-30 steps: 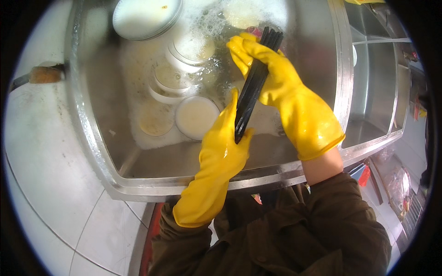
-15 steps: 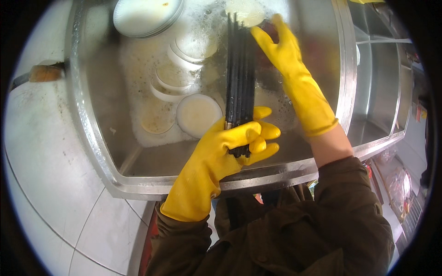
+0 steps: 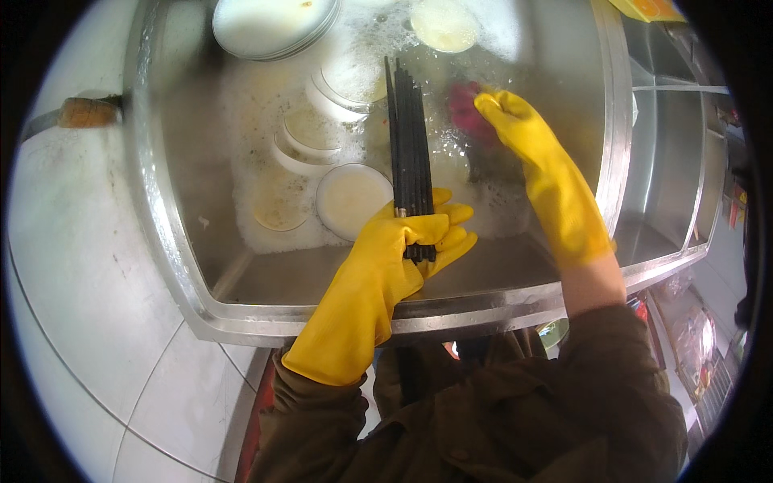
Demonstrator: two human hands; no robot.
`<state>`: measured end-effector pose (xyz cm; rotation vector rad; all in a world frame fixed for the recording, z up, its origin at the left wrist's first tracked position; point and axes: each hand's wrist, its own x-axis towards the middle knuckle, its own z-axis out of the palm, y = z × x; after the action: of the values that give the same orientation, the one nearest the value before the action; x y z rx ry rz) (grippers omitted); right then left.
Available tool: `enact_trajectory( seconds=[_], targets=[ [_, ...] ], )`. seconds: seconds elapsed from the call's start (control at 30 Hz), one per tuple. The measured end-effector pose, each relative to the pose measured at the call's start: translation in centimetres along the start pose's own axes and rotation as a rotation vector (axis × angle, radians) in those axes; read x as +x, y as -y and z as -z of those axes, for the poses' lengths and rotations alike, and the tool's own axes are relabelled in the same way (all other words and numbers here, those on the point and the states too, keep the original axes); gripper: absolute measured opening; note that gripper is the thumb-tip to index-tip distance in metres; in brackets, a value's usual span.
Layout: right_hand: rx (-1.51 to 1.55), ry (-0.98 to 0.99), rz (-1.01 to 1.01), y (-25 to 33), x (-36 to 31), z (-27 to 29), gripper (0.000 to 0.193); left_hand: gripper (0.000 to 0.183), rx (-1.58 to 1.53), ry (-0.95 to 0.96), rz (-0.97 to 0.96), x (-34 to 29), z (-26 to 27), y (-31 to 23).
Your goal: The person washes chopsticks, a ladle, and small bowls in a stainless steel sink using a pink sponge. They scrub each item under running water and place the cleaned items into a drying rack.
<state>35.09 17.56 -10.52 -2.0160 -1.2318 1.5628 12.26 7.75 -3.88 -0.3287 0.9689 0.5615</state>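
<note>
A bundle of black chopsticks (image 3: 412,145) stands slanted up and away from my left hand (image 3: 415,237), both in a yellow rubber glove. The thumb is pressed across the lower ends, and the other fingers lie behind them. To the right, my right hand (image 3: 515,121), gloved the same way, is closed at the fingertips. A blurred pink cloth-like piece (image 3: 467,111) hangs at those fingertips, above the soapy water and apart from the chopsticks. A round white plate (image 3: 352,201) lies in the water just left of the chopsticks.
The steel sink (image 3: 451,308) surrounds both hands. Stacked white plates (image 3: 274,28), several sunken dishes (image 3: 310,133) and a pale foamy bowl (image 3: 444,26) are in it. A wooden-handled tool (image 3: 87,113) rests on the left counter. Another steel basin (image 3: 664,165) adjoins on the right.
My right hand has come nearer and away from the chopstick tips, its fingers now drawn together, with the pink piece beside them. The left hand keeps its hold, the bundle slightly lower.
</note>
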Motion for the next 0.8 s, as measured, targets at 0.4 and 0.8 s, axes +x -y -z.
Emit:
enact_trajectory(
  seconds=[0.4, 0.8],
  targets=[
    [-0.076, 0.094, 0.658, 4.7, -6.7, -6.6, 0.033, 0.052, 0.336, 0.097, -0.137, -0.5, 0.6, 0.3],
    [-0.029, -0.344, 0.303, -1.6, 8.1, -1.1, 0.025, 0.064, 0.371, 0.018, 0.166, -1.4, -0.8, -1.1]
  ],
)
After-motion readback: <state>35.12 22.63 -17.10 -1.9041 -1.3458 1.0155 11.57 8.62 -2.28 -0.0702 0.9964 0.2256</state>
